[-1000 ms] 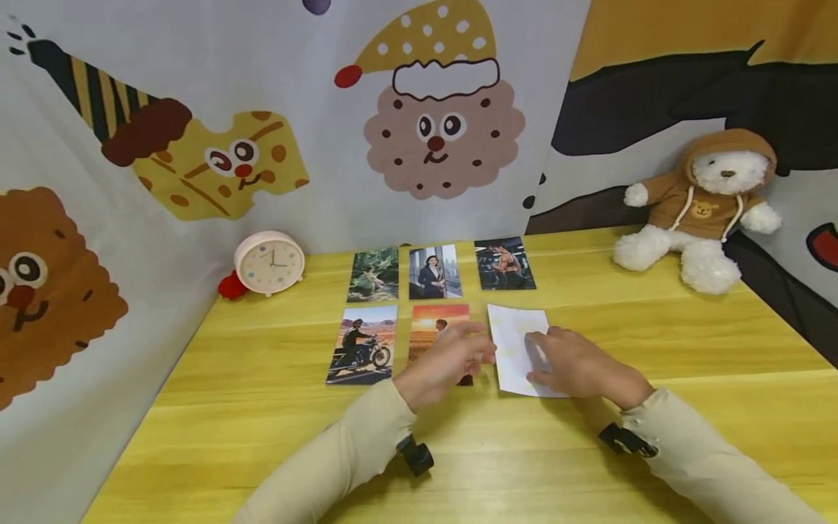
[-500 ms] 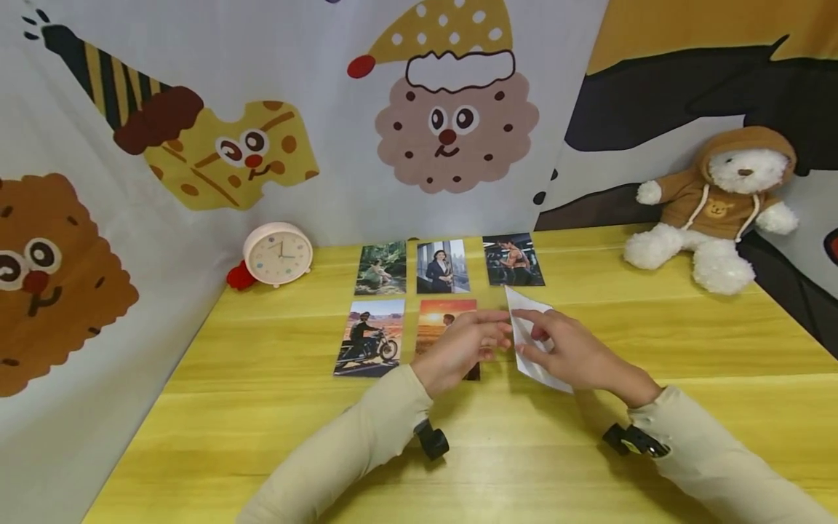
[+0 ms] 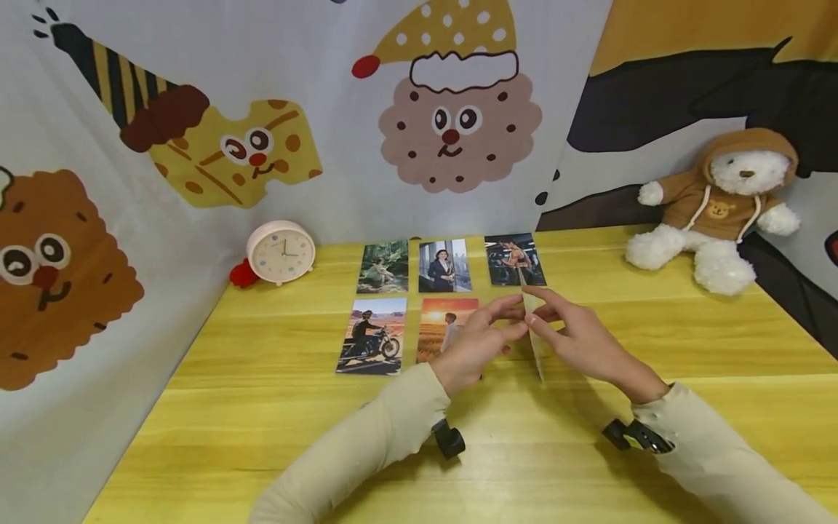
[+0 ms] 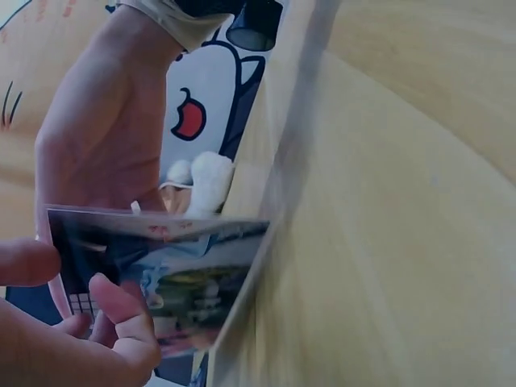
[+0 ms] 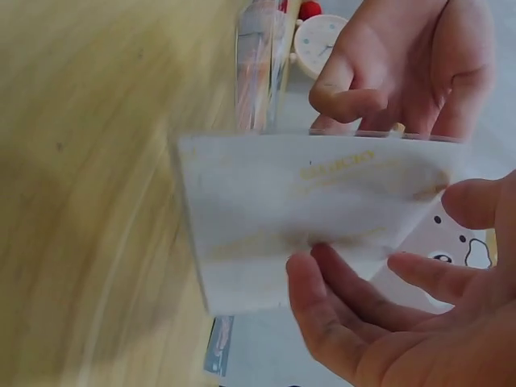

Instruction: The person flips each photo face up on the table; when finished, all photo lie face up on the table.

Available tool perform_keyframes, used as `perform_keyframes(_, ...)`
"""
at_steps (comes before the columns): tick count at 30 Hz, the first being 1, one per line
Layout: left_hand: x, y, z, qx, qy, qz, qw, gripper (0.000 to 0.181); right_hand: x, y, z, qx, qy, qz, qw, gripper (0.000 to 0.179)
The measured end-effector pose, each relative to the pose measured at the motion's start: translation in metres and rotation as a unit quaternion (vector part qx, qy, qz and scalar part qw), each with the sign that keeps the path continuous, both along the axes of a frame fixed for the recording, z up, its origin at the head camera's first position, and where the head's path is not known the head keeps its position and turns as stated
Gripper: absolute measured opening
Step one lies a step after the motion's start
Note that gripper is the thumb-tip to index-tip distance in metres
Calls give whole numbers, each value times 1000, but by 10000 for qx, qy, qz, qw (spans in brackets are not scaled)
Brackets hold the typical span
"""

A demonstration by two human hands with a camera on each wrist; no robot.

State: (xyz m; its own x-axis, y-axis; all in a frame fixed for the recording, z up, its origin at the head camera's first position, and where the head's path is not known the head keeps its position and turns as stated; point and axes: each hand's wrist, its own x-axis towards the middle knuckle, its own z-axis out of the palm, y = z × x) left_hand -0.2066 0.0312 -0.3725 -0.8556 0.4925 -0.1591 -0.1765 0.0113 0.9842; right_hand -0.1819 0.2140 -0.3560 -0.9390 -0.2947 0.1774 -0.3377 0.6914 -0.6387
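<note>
A photo card (image 3: 535,346) stands on its edge on the table between my two hands. Its glossy picture side (image 4: 197,282) faces my left hand (image 3: 473,348), but blur hides most details. The white back (image 5: 242,226), with faint yellow lettering, is turned to my right hand (image 3: 583,338). Bent fingers and thumb of the left hand hold the card at its upper edge and picture side. From the other side, the right fingertips grip it near the same upper edge. Below the left hand lies a sunset photo (image 3: 432,331), partly covered.
More photos lie face up: a motorcycle rider (image 3: 371,338), a forest scene (image 3: 382,267), a suited person (image 3: 445,266) and a gym scene (image 3: 513,260). A pink clock (image 3: 281,252) stands back left, a teddy bear (image 3: 710,211) back right. A printed cloth hangs behind.
The card lay white side up on the table, then its left edge was raised by the right hand. Now it stands nearly upright, and both hands have come together at it.
</note>
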Motion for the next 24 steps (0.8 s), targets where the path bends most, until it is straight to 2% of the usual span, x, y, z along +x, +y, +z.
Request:
perform_keyframes(7, -2, 1, 3, -333, 261, -182, 9989, 51, 3, 3, 2, -169, 312, -15, 9994, 56)
perform_keyframes(13, -11, -4, 4, -605, 375, -240, 9972, 51, -2, 5, -2, 25, 833, 43, 9965, 60)
perform_keyframes(16, -16, -8, 2, -801, 491, -202, 9954, 52, -2, 6, -3, -26, 932, -116, 9956, 60)
perform_keyframes(21, -23, -21, -3, -1269, 805, -12, 9886, 57, 2, 10, -4, -889, 871, -629, 9902, 54)
perform_keyframes(24, -25, -27, -3, -962, 734, -75, 9926, 60, 6, 13, -3, -1514, 620, -966, 9818, 53)
